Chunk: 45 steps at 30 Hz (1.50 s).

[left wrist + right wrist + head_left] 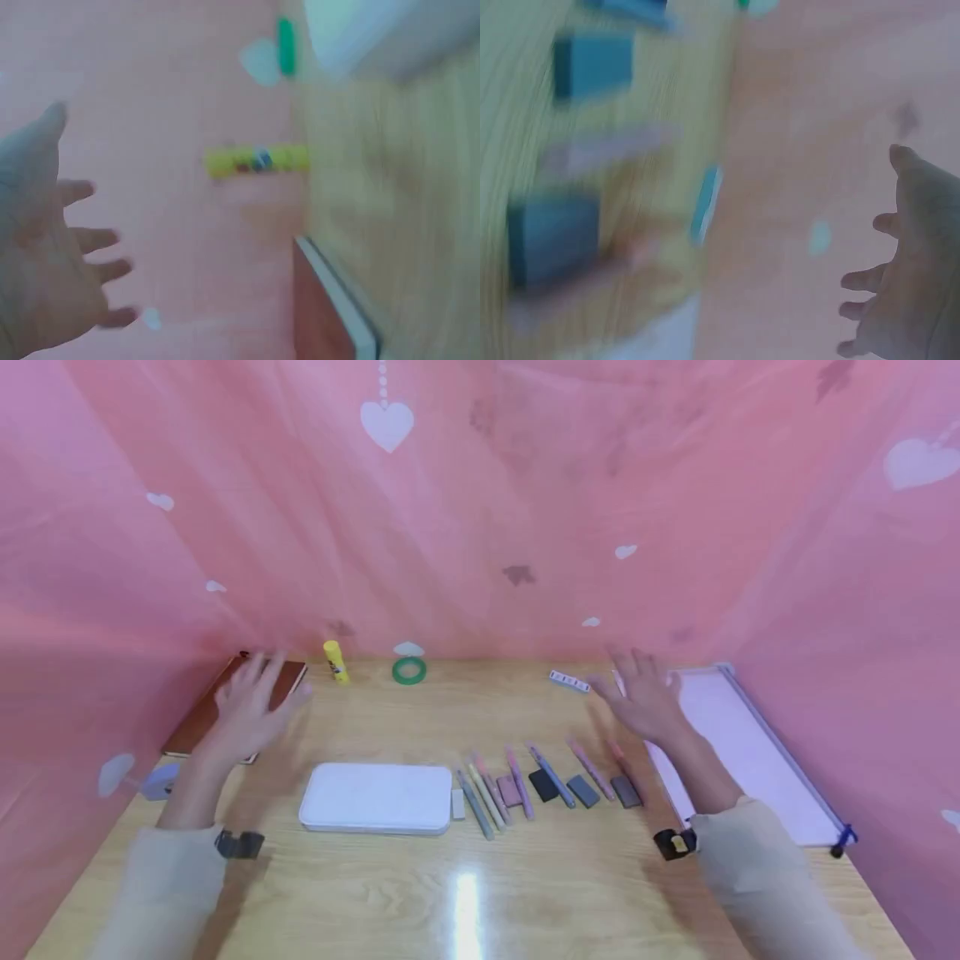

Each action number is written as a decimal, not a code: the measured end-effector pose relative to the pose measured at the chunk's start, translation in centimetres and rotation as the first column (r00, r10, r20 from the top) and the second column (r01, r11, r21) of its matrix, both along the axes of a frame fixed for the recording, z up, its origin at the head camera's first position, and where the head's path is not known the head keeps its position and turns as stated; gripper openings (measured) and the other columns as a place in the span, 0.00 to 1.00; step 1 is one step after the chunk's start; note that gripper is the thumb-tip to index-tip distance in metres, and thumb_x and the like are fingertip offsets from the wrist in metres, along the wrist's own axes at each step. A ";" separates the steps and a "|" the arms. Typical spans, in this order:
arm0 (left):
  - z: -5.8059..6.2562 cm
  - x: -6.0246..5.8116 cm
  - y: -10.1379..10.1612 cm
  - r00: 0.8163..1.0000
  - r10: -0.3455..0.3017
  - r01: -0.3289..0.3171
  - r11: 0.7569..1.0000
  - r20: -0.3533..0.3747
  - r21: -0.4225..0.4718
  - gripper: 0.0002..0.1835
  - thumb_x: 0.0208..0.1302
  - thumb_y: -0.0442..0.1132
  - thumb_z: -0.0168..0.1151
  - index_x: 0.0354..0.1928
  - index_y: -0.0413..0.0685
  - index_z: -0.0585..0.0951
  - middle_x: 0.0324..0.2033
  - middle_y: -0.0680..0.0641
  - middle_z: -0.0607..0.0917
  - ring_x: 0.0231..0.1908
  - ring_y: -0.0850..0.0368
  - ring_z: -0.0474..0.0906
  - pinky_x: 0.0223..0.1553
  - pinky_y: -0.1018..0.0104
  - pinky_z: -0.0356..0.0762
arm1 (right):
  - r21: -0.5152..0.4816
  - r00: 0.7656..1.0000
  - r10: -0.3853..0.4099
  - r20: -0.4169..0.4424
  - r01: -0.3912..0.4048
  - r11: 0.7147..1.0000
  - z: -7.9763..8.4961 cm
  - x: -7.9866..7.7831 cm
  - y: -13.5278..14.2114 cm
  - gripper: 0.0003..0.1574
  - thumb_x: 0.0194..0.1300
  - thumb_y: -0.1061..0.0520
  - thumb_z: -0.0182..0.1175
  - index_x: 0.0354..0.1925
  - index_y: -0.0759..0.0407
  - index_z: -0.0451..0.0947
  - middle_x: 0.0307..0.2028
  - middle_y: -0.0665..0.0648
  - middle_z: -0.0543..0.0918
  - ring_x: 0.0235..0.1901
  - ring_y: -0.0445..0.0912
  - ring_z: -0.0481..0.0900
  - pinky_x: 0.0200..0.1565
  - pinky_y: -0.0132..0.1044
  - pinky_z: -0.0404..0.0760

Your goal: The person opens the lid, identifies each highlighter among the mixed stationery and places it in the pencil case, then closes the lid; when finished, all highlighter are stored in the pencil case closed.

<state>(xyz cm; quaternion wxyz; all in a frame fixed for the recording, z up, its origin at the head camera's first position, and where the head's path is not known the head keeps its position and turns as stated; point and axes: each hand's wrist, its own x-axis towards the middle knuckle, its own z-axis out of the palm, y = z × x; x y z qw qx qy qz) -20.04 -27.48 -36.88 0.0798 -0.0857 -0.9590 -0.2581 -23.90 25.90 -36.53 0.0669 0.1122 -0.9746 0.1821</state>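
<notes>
My left hand (251, 714) is raised with fingers spread and overlaps a brown notebook (204, 714) in the head view. A yellow glue stick (336, 662) stands to its right; the left wrist view shows this glue stick (259, 160) beyond the fingers. My right hand (647, 697), fingers spread too, hovers by the left edge of a whiteboard (738, 752). Near its thumb lies a small white-and-blue strip (570, 681). Neither hand holds anything. Between them are a white case (377, 797) and a row of pens (551, 774) with several block erasers (582, 790).
Green tape (408, 671) sits at the back near the pink curtain (480, 510), which encloses the table (375, 893) on three sides. A bluish-purple object (159, 782) lies by the left forearm. A blue-and-black marker (843, 842) is at the whiteboard's near right corner.
</notes>
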 end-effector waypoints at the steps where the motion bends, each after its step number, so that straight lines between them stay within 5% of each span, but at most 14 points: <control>1: -0.3 0.8 0.2 0.999 -0.024 0.023 0.998 0.029 0.058 0.42 0.65 0.60 0.52 0.74 0.64 0.43 0.74 0.42 0.40 0.70 0.32 0.35 0.57 0.23 0.35 | -0.013 0.999 0.036 -0.010 -0.036 0.999 -0.1 0.2 -1.0 0.47 0.68 0.32 0.42 0.73 0.54 0.46 0.70 0.73 0.49 0.68 0.70 0.42 0.59 0.75 0.37; 5: -2.3 3.5 1.0 0.982 -0.157 0.135 0.972 0.103 0.194 0.55 0.47 0.56 0.73 0.74 0.62 0.50 0.72 0.40 0.50 0.69 0.35 0.43 0.57 0.24 0.46 | -0.030 0.979 0.204 -0.026 -0.205 0.978 -0.7 1.2 -5.5 0.47 0.65 0.33 0.48 0.72 0.54 0.51 0.70 0.71 0.52 0.68 0.68 0.47 0.62 0.71 0.43; 8: -3.8 4.7 1.6 0.961 -0.222 0.185 0.960 0.168 0.210 0.66 0.32 0.55 0.80 0.74 0.64 0.47 0.71 0.40 0.50 0.69 0.36 0.44 0.57 0.24 0.48 | -0.055 0.946 0.322 -0.025 -0.323 0.945 -1.7 2.4 -8.8 0.47 0.63 0.32 0.52 0.73 0.47 0.51 0.70 0.69 0.53 0.68 0.65 0.50 0.64 0.68 0.48; 13: -5.6 5.0 2.9 0.917 -0.286 0.221 0.945 0.277 0.243 0.71 0.23 0.55 0.83 0.72 0.72 0.46 0.71 0.44 0.49 0.69 0.39 0.45 0.58 0.27 0.52 | -0.045 0.887 0.462 0.010 -0.461 0.886 -3.4 4.6 -13.9 0.47 0.61 0.32 0.55 0.72 0.38 0.50 0.70 0.65 0.55 0.67 0.61 0.56 0.64 0.63 0.57; 19: -7.1 4.4 3.2 0.872 -0.353 0.284 0.929 0.340 0.236 0.64 0.23 0.51 0.83 0.70 0.58 0.58 0.67 0.46 0.61 0.65 0.44 0.57 0.60 0.36 0.58 | -0.001 0.796 0.597 0.102 -0.600 0.800 -5.5 6.6 -19.3 0.53 0.55 0.28 0.58 0.73 0.37 0.49 0.71 0.63 0.55 0.67 0.58 0.60 0.61 0.59 0.63; 21: -7.4 4.2 3.2 0.872 -0.356 0.298 0.931 0.336 0.212 0.59 0.24 0.49 0.82 0.67 0.55 0.63 0.64 0.48 0.65 0.62 0.47 0.61 0.59 0.42 0.61 | 0.042 0.779 0.616 0.117 -0.624 0.780 -6.0 7.1 -20.5 0.55 0.52 0.28 0.61 0.72 0.39 0.53 0.69 0.63 0.58 0.65 0.57 0.63 0.60 0.57 0.67; 25: -7.8 4.1 3.4 0.879 -0.339 0.287 0.938 0.334 0.195 0.53 0.25 0.47 0.82 0.63 0.54 0.68 0.59 0.50 0.70 0.55 0.50 0.67 0.55 0.49 0.67 | 0.183 0.784 0.610 0.112 -0.620 0.763 -6.2 7.5 -21.8 0.53 0.47 0.28 0.66 0.68 0.41 0.62 0.63 0.58 0.69 0.58 0.52 0.70 0.55 0.49 0.73; 34: -8.3 3.8 3.2 0.900 -0.253 0.188 0.960 0.355 0.209 0.52 0.29 0.46 0.81 0.64 0.57 0.68 0.61 0.49 0.71 0.57 0.49 0.67 0.58 0.44 0.66 | 0.308 0.811 0.579 0.087 -0.574 0.758 -6.1 7.1 -22.8 0.44 0.45 0.29 0.66 0.60 0.40 0.72 0.50 0.52 0.76 0.46 0.47 0.73 0.41 0.42 0.77; 45: -9.5 3.5 2.8 0.910 -0.237 0.121 0.937 0.341 0.327 0.53 0.23 0.45 0.82 0.62 0.64 0.70 0.57 0.57 0.73 0.54 0.53 0.68 0.57 0.49 0.63 | 0.380 0.759 0.647 0.076 -0.622 0.685 -5.6 6.0 -23.7 0.38 0.42 0.29 0.68 0.51 0.40 0.78 0.34 0.50 0.76 0.31 0.43 0.71 0.27 0.32 0.73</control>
